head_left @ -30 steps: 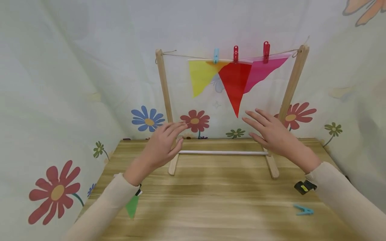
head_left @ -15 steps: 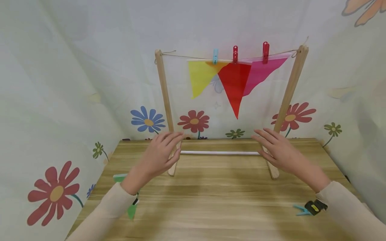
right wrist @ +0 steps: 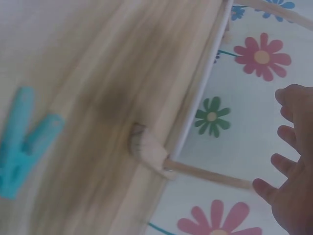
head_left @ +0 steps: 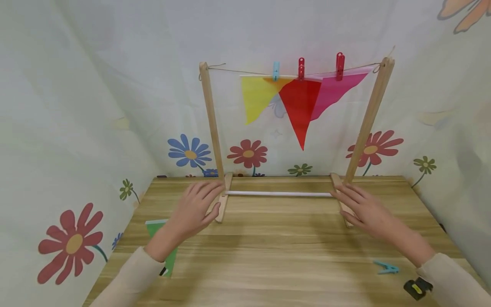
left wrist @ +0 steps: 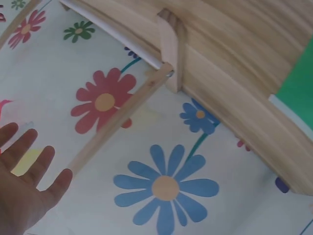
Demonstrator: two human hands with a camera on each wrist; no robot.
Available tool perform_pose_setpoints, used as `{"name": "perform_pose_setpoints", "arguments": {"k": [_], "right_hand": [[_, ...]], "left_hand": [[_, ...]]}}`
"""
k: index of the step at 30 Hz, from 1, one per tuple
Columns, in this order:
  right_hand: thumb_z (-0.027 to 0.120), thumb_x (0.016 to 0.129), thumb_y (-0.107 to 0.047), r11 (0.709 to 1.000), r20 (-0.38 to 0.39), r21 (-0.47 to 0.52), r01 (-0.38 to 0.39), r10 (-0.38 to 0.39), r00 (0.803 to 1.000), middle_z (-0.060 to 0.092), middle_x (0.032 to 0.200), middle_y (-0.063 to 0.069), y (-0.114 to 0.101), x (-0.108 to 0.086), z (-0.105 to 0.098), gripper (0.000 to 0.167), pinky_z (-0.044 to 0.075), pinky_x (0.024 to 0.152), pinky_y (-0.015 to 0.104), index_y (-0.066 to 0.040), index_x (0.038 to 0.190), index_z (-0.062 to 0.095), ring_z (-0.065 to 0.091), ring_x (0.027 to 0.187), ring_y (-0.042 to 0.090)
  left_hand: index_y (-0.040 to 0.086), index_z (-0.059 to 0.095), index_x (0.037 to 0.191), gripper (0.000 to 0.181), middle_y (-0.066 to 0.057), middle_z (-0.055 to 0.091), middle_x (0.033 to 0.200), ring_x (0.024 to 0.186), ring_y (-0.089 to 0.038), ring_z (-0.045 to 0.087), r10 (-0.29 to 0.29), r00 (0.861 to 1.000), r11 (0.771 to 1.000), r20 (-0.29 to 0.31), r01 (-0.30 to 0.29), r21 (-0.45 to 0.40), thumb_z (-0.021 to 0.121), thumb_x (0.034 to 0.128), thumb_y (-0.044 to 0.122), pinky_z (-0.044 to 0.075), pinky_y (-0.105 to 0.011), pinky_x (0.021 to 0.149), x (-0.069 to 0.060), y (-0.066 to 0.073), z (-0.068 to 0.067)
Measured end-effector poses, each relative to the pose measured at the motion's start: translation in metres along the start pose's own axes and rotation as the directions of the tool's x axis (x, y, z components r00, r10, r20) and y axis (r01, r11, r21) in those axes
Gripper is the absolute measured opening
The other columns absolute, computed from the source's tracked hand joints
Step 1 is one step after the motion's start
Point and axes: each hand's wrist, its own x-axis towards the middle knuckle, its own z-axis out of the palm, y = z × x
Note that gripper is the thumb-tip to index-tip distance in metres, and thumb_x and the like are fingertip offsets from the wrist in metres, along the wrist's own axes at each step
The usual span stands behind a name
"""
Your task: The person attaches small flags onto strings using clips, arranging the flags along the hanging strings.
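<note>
Both hands hover with fingers extended and hold nothing. My left hand (head_left: 195, 209) is near the foot of the wooden stand's left post (head_left: 212, 123); my right hand (head_left: 364, 211) is by the right post (head_left: 370, 121). Whether either touches the wood I cannot tell. From the string between the posts hang a yellow pennant (head_left: 254, 98), a red pennant (head_left: 301, 106) and a pink pennant (head_left: 337, 91). One light blue clothespin (head_left: 275, 71) and two red clothespins (head_left: 340, 67) grip their top edges. A green pennant (head_left: 154, 228) lies partly hidden under my left forearm.
A light blue clothespin (head_left: 386, 267) lies on the wooden table (head_left: 276, 256) at the right, left of my right sleeve. A white rod (head_left: 278, 194) joins the stand's feet. Flower-printed cloth (head_left: 103, 162) surrounds the table at the back and sides.
Both hands have come down and back from the hanging pennants, the right one also moving rightward. More of the green pennant shows. The hanging pennants and their clothespins look the same.
</note>
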Motion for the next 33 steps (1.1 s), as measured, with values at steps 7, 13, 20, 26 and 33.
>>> {"name": "perform_pose_setpoints", "arguments": {"k": [7, 13, 20, 26, 33], "right_hand": [[0.052, 0.106, -0.042, 0.999, -0.007, 0.032, -0.002, 0.002, 1.0, 0.054, 0.143, 0.015, 0.002, -0.018, 0.006, 0.05, 0.045, 0.096, 0.054, -0.008, 0.142, 0.056, 0.05, 0.127, 0.038], [0.066, 0.1, -0.032, 0.998, 0.015, 0.061, -0.035, 0.034, 0.999, 0.055, 0.142, 0.015, 0.001, -0.038, 0.007, 0.049, 0.044, 0.095, 0.055, -0.008, 0.142, 0.056, 0.05, 0.125, 0.039], [0.077, 0.09, -0.019, 0.995, 0.023, 0.082, -0.058, 0.056, 0.998, 0.057, 0.139, 0.014, 0.006, -0.065, 0.013, 0.057, 0.027, 0.113, 0.022, -0.008, 0.142, 0.056, 0.051, 0.123, 0.037], [0.082, 0.085, -0.016, 0.978, 0.103, 0.188, -0.089, 0.071, 0.992, 0.059, 0.136, 0.013, 0.019, -0.1, 0.016, 0.062, 0.009, 0.108, 0.002, -0.008, 0.141, 0.058, 0.046, 0.126, 0.023], [0.087, 0.079, -0.027, 0.96, 0.173, 0.231, -0.158, 0.119, 0.978, 0.057, 0.144, 0.0, 0.028, -0.148, 0.018, 0.07, 0.007, 0.107, 0.001, -0.015, 0.143, 0.059, 0.018, 0.144, -0.01]], "left_hand": [[0.008, 0.058, 0.14, 0.046, -0.013, 0.06, 0.14, 0.124, -0.039, 0.055, -0.088, 0.994, 0.996, 0.06, 0.089, -0.01, 0.056, 0.0974, 0.025, 0.043, -0.059, 0.102, -0.025, -0.011, 0.003], [0.009, 0.057, 0.142, 0.046, -0.013, 0.06, 0.139, 0.123, -0.039, 0.055, -0.191, 0.975, 0.982, 0.112, 0.191, 0.012, 0.059, 0.0979, 0.024, 0.043, -0.061, 0.101, -0.051, -0.027, 0.005], [0.004, 0.054, 0.141, 0.045, -0.019, 0.058, 0.14, 0.126, -0.044, 0.052, -0.353, 0.914, 0.933, 0.198, 0.358, 0.01, 0.06, 0.0998, 0.021, 0.04, -0.064, 0.104, -0.094, -0.062, 0.007], [-0.001, 0.049, 0.143, 0.049, -0.026, 0.052, 0.144, 0.132, -0.049, 0.046, -0.484, 0.821, 0.867, 0.304, 0.496, 0.043, 0.056, 0.1025, 0.025, 0.036, -0.066, 0.108, -0.135, -0.094, 0.009], [-0.003, 0.044, 0.146, 0.057, -0.031, 0.045, 0.146, 0.134, -0.052, 0.04, -0.559, 0.738, 0.805, 0.378, 0.592, 0.037, 0.053, 0.1049, 0.035, 0.035, -0.07, 0.105, -0.167, -0.112, 0.013]]}}
